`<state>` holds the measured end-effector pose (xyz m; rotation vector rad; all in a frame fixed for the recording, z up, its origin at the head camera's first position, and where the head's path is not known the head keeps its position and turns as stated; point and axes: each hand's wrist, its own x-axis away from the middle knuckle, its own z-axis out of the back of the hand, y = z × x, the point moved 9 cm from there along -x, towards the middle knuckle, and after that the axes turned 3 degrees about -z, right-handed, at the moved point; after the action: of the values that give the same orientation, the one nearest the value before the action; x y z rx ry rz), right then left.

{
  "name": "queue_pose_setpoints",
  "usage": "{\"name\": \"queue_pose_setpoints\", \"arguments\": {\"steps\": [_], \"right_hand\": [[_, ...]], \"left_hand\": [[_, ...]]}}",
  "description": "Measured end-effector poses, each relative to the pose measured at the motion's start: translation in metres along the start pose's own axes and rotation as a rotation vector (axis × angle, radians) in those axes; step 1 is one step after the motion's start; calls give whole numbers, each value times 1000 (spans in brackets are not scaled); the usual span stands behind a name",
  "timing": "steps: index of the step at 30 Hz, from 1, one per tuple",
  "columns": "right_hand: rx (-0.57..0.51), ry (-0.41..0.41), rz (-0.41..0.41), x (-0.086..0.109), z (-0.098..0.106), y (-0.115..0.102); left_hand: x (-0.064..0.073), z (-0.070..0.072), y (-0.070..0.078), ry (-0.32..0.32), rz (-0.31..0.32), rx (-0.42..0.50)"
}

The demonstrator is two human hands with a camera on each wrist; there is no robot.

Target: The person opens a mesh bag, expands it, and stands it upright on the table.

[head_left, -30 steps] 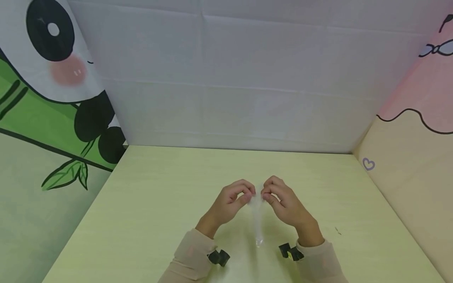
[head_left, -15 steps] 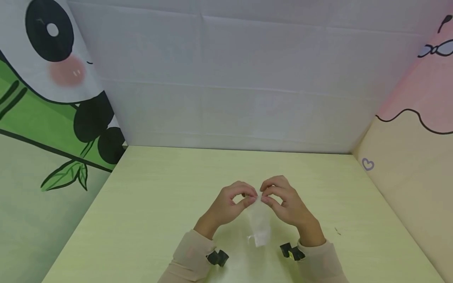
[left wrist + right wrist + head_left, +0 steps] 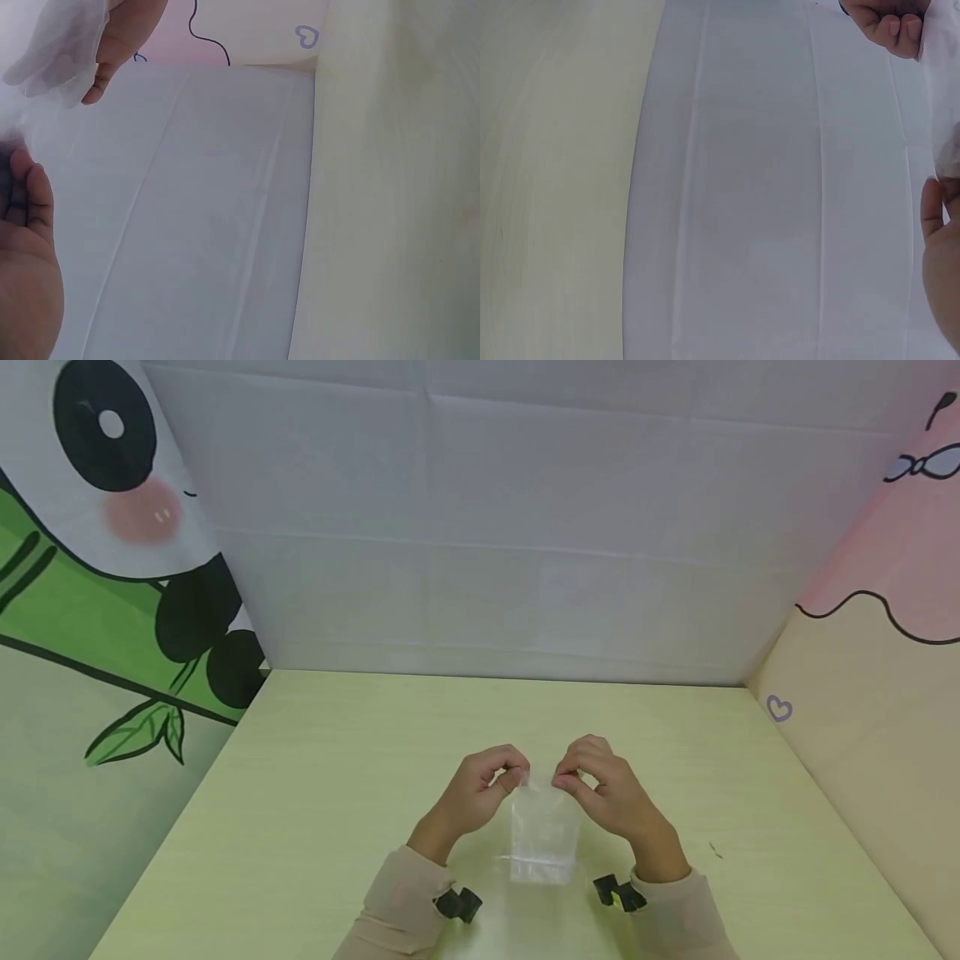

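A small clear plastic bag (image 3: 545,837) hangs between my two hands, its flat face toward me in the head view. A pale band crosses it near its lower edge. My left hand (image 3: 480,789) pinches its upper left corner between thumb and fingers. At the upper right corner, my right hand (image 3: 606,789) pinches the plastic the same way. In the left wrist view the bag (image 3: 64,45) shows as a translucent sheet overlapping the right hand. The right wrist view catches only a strip of the bag (image 3: 943,90) at its right border.
Below the hands lies a pale yellow-green table (image 3: 337,793). A white cloth wall (image 3: 480,527) rises along its far edge, with printed cartoon panels on both sides. A small dark mark (image 3: 716,850) lies right of the right hand.
The bag has turned from a narrow edge-on strip to its full width facing me. My left hand has drawn away to the left, widening the gap between the hands.
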<state>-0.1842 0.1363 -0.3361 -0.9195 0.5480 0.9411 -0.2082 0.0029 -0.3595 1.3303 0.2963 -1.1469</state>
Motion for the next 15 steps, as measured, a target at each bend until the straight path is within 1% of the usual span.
{"name": "queue_pose_setpoints", "arguments": {"steps": [3, 6, 9, 14, 15], "right_hand": [[0, -5, 0, -1, 0, -1], [15, -11, -9, -1, 0, -2], [39, -4, -39, 0, 3, 1], [76, 15, -92, 3, 8, 7], [81, 19, -97, 3, 9, 8]], "left_hand": [[-1, 0, 4, -11, -55, -19], [-3, -1, 6, -22, -83, -66], [-4, 0, 7, -9, -82, -93], [-3, 8, 7, 60, -62, -58], [-4, 10, 11, 71, -62, -55]]}}
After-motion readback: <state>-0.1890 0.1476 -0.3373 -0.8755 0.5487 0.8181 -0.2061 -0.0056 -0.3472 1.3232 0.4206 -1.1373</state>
